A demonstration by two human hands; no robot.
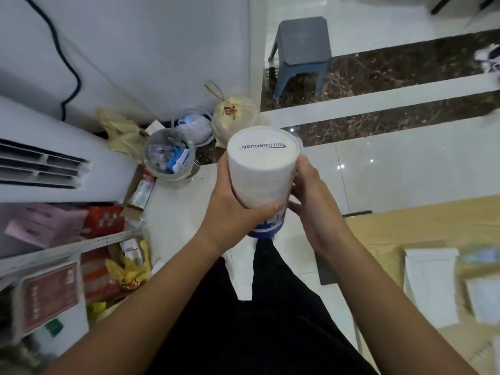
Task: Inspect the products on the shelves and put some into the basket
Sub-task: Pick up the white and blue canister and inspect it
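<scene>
While both hands hold it at frame centre, the tub (261,169) stands tilted with its white lid facing the camera, the printed word on the lid reading upside down. Its body is white with a blue band at the lower end, just above the person's dark trousers (259,315).

Left hand (230,209), coming in from 7 o'clock, wraps the tub's left side, thumb curled across the front near the blue band. Right hand (311,196), coming in from 5 o'clock, is clamped on the tub's right side, thumb up along the wall near the lid rim and fingers curled behind.

At 9 o'clock of the tub, a clear jar (169,155) sits on the floor with small blue and white items inside. At 12 o'clock lies a tied pale bag (234,119), and a yellowish bag (119,128) lies at 10 o'clock. A grey stool (300,50) stands on the tiles at 1 o'clock, well apart.

Shelf (67,247) rails run at 8 o'clock, holding red packets (102,220), a pink box (43,226) and a yellow wrapper (130,269); a white vented unit (40,163) sits above them with a black cable (67,77) trailing up the wall.

At 4 o'clock, a tan surface (405,226) carries white pouches (430,282), blurred.
</scene>
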